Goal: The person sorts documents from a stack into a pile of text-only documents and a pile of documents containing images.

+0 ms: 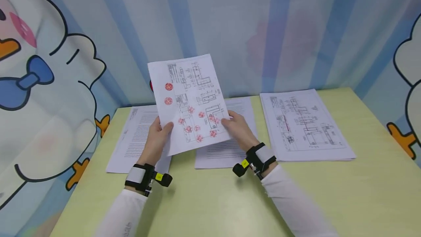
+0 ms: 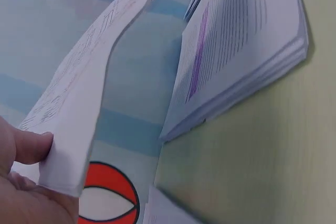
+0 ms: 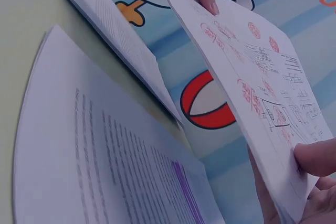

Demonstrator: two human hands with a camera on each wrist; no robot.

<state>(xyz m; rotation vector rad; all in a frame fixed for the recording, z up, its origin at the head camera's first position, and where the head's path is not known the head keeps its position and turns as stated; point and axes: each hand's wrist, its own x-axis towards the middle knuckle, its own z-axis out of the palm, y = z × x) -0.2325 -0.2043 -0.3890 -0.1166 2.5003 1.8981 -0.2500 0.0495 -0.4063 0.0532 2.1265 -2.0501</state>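
L hand (image 1: pixel 154 140) & R hand (image 1: pixel 241 131) apart, each pinching a side edge of the red-stamped eng drawing bundle (image 1: pixel 194 101), thumbs on top; bundle's tilted up off the table (image 1: pixel 204 207), overlapping L text-pg stack (image 1: pixel 139 134) & mid text-pg stack (image 1: pixel 222 154) in head view; R drawing stack (image 1: pixel 306 123) lies nearby. Risks imo: bundle bows btwn grips, so a slack thumb cd let inner sheets slip; lowering it askew cd nudge pgs below or mix piles
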